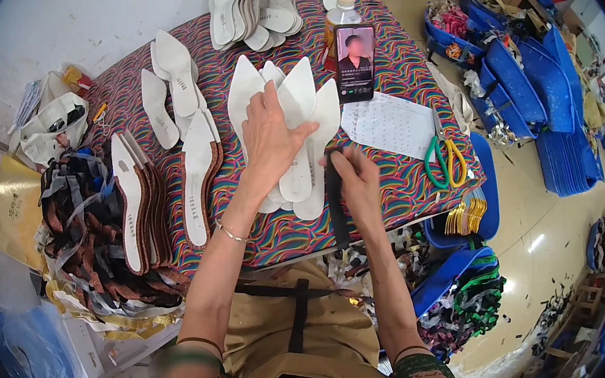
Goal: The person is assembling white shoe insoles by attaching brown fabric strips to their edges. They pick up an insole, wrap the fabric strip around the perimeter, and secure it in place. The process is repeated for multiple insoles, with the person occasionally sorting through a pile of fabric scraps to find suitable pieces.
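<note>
On the patterned tablecloth in front of me lies a fanned group of white shoe insoles (296,89) with pointed toes. My left hand (270,133) rests over them, fingers stretched forward and thumb held apart. To its right, my right hand (356,179) pinches a narrow black strip (337,204), which hangs down toward the table's front edge. The strip runs beside the rightmost insole (324,121). Left of my left forearm stand two stacks with brown edging, a larger stack (142,207) and a smaller stack (200,189). My left palm hides part of the insoles.
More white insoles (171,81) and a tall pile (241,9) lie farther back. A phone (355,63) leans against a bottle (343,11). Near the right edge are a paper sheet (392,125) and scissors (447,161). Scrap strips (83,229) heap at left; blue bins (514,83) stand at right.
</note>
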Demonstrator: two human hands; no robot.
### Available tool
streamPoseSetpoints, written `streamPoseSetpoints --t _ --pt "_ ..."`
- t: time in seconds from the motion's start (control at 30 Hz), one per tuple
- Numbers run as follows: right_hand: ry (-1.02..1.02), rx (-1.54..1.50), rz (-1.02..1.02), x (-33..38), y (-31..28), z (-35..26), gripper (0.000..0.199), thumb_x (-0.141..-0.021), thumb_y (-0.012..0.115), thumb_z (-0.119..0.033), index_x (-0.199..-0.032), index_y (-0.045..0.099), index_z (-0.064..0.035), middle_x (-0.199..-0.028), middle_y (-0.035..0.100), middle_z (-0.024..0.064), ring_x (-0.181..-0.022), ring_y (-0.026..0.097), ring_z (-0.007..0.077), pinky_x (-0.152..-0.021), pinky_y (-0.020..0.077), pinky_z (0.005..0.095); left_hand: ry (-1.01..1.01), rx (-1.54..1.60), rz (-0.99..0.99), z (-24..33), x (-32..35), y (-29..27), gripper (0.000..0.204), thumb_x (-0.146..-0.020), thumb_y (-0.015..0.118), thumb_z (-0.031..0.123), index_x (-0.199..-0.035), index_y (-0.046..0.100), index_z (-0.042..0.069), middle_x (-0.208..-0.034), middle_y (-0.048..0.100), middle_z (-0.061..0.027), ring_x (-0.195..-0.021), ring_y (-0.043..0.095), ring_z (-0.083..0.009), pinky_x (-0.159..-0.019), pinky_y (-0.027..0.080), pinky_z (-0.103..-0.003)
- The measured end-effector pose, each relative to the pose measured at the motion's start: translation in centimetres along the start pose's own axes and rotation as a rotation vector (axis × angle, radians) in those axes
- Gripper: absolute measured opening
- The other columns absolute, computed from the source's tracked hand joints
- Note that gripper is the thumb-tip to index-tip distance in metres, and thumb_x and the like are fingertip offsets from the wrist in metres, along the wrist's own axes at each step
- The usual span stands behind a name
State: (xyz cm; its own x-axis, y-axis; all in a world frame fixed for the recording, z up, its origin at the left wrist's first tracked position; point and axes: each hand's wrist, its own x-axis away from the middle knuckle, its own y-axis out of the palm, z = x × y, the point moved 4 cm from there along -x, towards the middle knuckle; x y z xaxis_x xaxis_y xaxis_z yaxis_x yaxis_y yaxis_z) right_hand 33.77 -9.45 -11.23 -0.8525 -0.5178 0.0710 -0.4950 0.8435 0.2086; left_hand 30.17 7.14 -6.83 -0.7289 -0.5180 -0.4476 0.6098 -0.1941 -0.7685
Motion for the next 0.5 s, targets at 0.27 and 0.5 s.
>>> streamPoseSetpoints --t 0.27,0.5 --pt "-0.062 0.097 0.009 -2.5 1.9 3.6 0.018 -0.096 0.059 -0.016 -0.09 0.062 0.0004 -0.076 0.056 -0.0046 -0.068 0.043 0.0033 -0.059 0.037 0.0228 -0.199 -0.033 -0.195 -1.4 -0.8 0.0 0.083 -0.065 0.078 0.026 -0.131 0.04 -0.007 -0.107 0.05 -0.0209 -0.102 0.056 -0.0385 -0.084 0.049 -0.044" --pt "-0.039 0.214 0.015 -3.0 3.2 2.7 0.022 -0.095 0.058 -0.02 -0.084 0.063 -0.0009 -0.067 0.062 0.0002 -0.06 0.045 0.0046 -0.055 0.0369 0.0245 -0.335 0.108 -0.185 -3.1 -0.5 -0.8 0.076 -0.056 0.076 0.022 -0.121 0.048 -0.004 -0.102 0.062 -0.0228 -0.091 0.064 -0.0373 -0.08 0.051 -0.042"
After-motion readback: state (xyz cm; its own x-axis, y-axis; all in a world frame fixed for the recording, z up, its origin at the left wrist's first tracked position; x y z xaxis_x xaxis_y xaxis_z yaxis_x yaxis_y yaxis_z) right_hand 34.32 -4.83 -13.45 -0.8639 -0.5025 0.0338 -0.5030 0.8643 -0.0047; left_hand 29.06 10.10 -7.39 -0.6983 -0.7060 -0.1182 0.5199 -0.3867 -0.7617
